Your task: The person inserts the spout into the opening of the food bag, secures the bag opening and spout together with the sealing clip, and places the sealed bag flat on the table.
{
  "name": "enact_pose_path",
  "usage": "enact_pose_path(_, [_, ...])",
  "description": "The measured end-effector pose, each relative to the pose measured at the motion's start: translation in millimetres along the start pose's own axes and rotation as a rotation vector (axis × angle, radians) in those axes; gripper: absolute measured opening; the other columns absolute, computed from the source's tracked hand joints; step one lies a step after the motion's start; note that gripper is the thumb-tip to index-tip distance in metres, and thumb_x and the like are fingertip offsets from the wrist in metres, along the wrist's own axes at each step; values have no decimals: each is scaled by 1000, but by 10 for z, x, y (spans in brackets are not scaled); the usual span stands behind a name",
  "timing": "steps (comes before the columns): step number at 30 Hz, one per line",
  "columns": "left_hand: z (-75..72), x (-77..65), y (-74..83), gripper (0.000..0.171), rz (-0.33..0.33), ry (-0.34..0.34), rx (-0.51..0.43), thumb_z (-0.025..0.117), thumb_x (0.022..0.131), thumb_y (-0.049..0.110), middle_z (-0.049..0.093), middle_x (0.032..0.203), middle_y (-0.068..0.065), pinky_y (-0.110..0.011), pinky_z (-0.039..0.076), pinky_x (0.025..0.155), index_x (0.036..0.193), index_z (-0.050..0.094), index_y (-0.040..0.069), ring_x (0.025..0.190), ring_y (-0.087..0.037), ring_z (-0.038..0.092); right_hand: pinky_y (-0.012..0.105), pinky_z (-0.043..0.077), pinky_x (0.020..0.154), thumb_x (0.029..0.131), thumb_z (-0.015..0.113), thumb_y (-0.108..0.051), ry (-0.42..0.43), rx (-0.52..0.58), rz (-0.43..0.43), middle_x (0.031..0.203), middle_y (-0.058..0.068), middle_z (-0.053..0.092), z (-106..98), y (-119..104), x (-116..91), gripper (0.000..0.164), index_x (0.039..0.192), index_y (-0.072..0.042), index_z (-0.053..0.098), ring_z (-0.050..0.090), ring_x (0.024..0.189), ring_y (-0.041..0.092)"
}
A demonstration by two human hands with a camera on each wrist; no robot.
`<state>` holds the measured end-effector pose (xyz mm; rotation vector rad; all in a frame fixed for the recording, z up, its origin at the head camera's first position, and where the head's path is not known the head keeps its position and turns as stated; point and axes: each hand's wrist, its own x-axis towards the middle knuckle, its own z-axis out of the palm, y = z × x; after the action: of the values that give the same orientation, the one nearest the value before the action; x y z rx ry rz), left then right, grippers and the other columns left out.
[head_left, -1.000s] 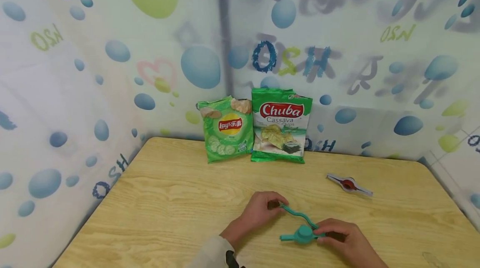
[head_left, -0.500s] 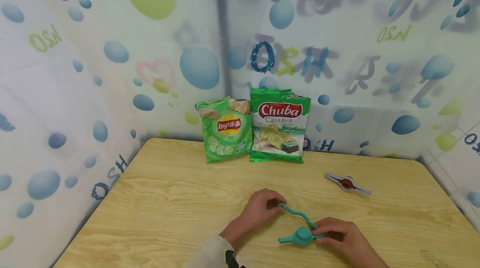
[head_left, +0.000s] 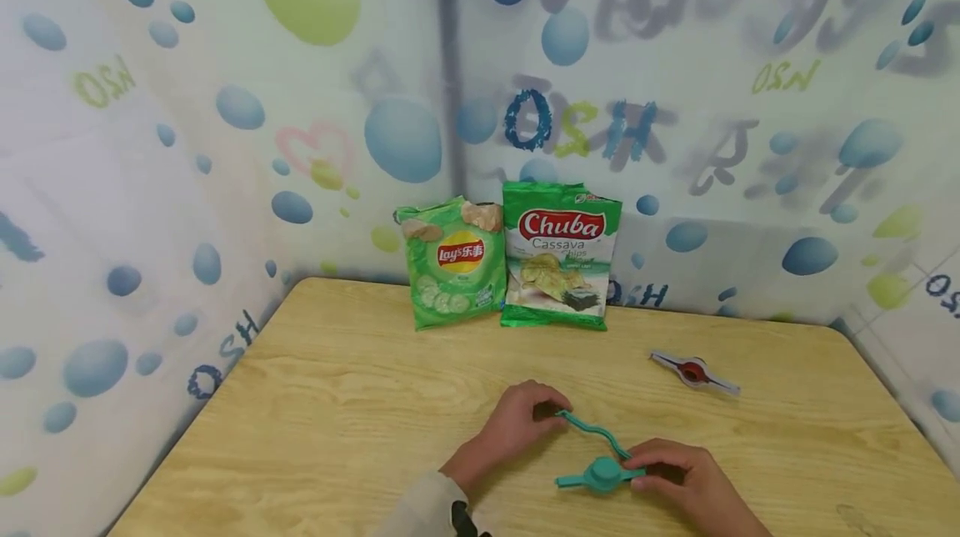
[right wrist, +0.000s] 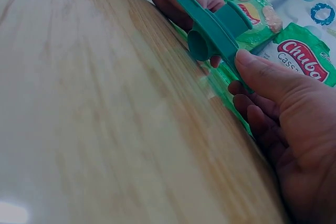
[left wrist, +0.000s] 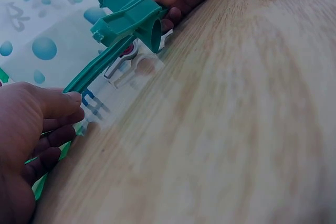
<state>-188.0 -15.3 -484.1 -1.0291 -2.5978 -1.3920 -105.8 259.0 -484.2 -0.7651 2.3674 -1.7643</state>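
My left grip (head_left: pixel 521 420) pinches the tip of the slim arm (head_left: pixel 596 430) of the green clip (head_left: pixel 604 475), and my right grip (head_left: pixel 697 479) is clamped, thumb against fingers, on its other end, above the worktop (head_left: pixel 337 387). Behind, side by side, stand a Lay's bag (head_left: pixel 456 270), also marked 乐事, and a bag reading Chuba Cassava Chips (head_left: pixel 558 258). A grey-and-red clip (head_left: pixel 693 371) lies farther right.

The hands (head_left: pixel 693 483) partly hide the green clip (head_left: pixel 602 475).
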Motion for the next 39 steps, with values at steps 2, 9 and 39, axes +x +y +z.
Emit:
enact_pose_path(2, [5, 2, -3, 15, 7, -2, 3, 72, 87, 17, 67, 97, 13, -19, 44, 78, 102, 73, 17, 86, 1, 54, 30, 53, 75, 87, 68, -6, 7, -9, 1, 109, 11, 66, 2, 5, -5, 21, 108, -5, 70, 63, 98, 13])
enact_pose_path(9, [20, 0, -37, 17, 17, -5, 14, 74, 85, 19, 67, 95, 15, -17, 43, 74, 102, 73, 20, 83, 2, 53, 28, 52, 80, 86, 71, -14, 46, -82, 66, 109, 5, 67, 13, 15, -11, 19, 105, -13, 72, 63, 101, 14])
enact_pose_path(39, [1, 14, 187, 18, 78, 129, -214, 72, 87, 21, 59, 83, -1, -20, 37, 59, 100, 72, 9, 65, -8, 40, 29, 52, 79, 84, 74, -22, 139, -128, 184, 108, 2, 68, 23, 6, -14, 20, 103, -17, 74, 64, 97, 13])
